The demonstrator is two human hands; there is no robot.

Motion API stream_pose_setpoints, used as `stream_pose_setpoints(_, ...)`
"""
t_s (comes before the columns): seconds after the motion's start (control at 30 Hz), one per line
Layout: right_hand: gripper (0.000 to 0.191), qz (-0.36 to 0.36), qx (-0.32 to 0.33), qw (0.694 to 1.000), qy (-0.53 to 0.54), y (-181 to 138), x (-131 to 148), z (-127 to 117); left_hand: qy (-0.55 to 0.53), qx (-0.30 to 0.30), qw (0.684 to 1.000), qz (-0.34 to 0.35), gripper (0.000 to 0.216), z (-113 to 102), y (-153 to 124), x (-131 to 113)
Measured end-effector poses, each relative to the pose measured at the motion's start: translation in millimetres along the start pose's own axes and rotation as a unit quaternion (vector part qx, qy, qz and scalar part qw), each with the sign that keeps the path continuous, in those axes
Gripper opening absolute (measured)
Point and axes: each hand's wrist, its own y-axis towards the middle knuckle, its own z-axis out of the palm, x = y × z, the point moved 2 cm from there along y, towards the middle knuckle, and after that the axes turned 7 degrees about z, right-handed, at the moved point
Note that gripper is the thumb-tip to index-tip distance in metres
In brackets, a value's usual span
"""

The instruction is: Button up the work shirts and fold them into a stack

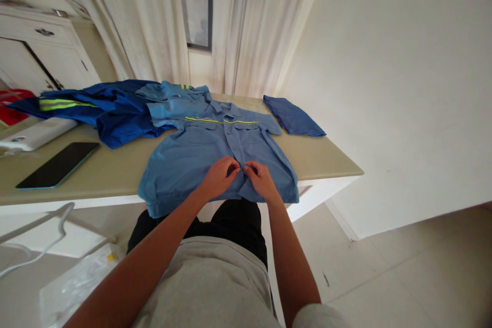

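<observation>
A blue short-sleeved work shirt (203, 148) lies front up on the table, its collar toward the window and its hem hanging over the near edge. A yellow stripe crosses its chest above two flap pockets. Low on the front placket, my left hand (221, 177) pinches the shirt's edge between thumb and fingers. Close beside it on the right, my right hand (260, 179) pinches the placket too, the fingertips of both hands nearly meeting. Any button between them is too small to make out.
A folded blue garment (294, 115) lies at the table's (326, 161) right end, near the wall. On the left are dark blue clothing (115, 107) with a reflective stripe, a black tablet-like slab (59, 165) and a white device (38, 134). A clear plastic bag (77, 287) sits below.
</observation>
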Motion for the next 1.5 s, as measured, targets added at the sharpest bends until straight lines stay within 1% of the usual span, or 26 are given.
stream_pose_setpoints(0.17, 0.028, 0.01, -0.035, 0.998, -0.056, 0.8, -1.8, 4.7, 0.033, 0.015, 0.999, 0.019, 0.011, 2.0, -1.1, 0.9)
stream_pose_setpoints(0.33, 0.023, -0.013, -0.039, 0.996, -0.076, -5.9, 5.4, 7.7, 0.069, 0.013, 0.998, 0.002, 0.005, 5.9, -2.8, 1.4)
stream_pose_setpoints(0.43, 0.02, -0.019, -0.063, 0.993, -0.097, -13.0, 13.4, 10.5, 0.081, 0.011, 0.997, -0.007, 0.004, 7.2, -2.9, 1.6)
stream_pose_setpoints(0.53, 0.02, -0.016, -0.075, 0.994, -0.078, -16.6, 20.6, 13.5, 0.069, -0.001, 0.997, -0.016, 0.006, 5.7, -2.3, 1.0)
stream_pose_setpoints(0.6, 0.028, 0.001, -0.053, 0.998, -0.027, -15.1, 22.8, 14.4, 0.043, -0.008, 0.999, -0.016, 0.007, 3.8, -1.5, 0.3)
stream_pose_setpoints(0.67, 0.036, 0.032, -0.015, 0.999, 0.026, -10.9, 22.4, 14.2, 0.013, -0.011, 1.0, -0.011, 0.009, 1.9, -0.3, 0.0)
stream_pose_setpoints(0.73, 0.033, 0.059, 0.012, 0.997, 0.055, -5.1, 20.2, 12.9, -0.015, -0.008, 1.0, -0.012, 0.01, 0.2, 1.3, 1.2)
stream_pose_setpoints(0.77, 0.029, 0.062, 0.016, 0.996, 0.055, -2.0, 19.1, 11.9, -0.031, -0.007, 0.999, -0.018, 0.01, -0.7, 2.1, 2.6)
stream_pose_setpoints(0.83, 0.024, 0.049, 0.012, 0.998, 0.038, 3.8, 17.6, 10.2, -0.062, -0.008, 0.997, -0.038, 0.009, -2.4, 3.7, 7.0)
stream_pose_setpoints(0.97, 0.016, -0.008, 0.0, 1.0, -0.019, 10.1, 19.8, 10.1, -0.102, -0.024, 0.992, -0.073, 0.007, -5.5, 5.8, 15.9)
stream_pose_setpoints(1.07, 0.007, -0.055, -0.04, 0.993, -0.092, 7.8, 24.8, 13.7, -0.125, -0.049, 0.988, -0.082, 0.009, -6.4, 6.8, 17.9)
stream_pose_setpoints(1.17, 0.011, -0.081, -0.076, 0.983, -0.149, 1.3, 26.8, 20.2, -0.157, -0.061, 0.981, -0.096, 0.013, -5.7, 7.9, 17.6)
stream_pose_setpoints(1.27, 0.016, -0.083, -0.1, 0.978, -0.165, -5.3, 23.0, 25.4, -0.187, -0.054, 0.975, -0.109, 0.012, -3.8, 9.0, 18.2)
stream_pose_setpoints(1.37, 0.019, -0.088, -0.11, 0.976, -0.168, -10.1, 16.9, 28.6, -0.194, -0.042, 0.974, -0.11, 0.015, -0.7, 9.3, 19.9)
stream_pose_setpoints(1.43, 0.019, -0.094, -0.115, 0.976, -0.158, -12.3, 13.5, 30.1, -0.179, -0.041, 0.978, -0.102, 0.016, 1.8, 9.0, 20.2)
stream_pose_setpoints(1.5, 0.019, -0.1, -0.12, 0.979, -0.134, -13.4, 11.3, 30.6, -0.137, -0.039, 0.986, -0.088, 0.014, 3.8, 8.4, 18.9)
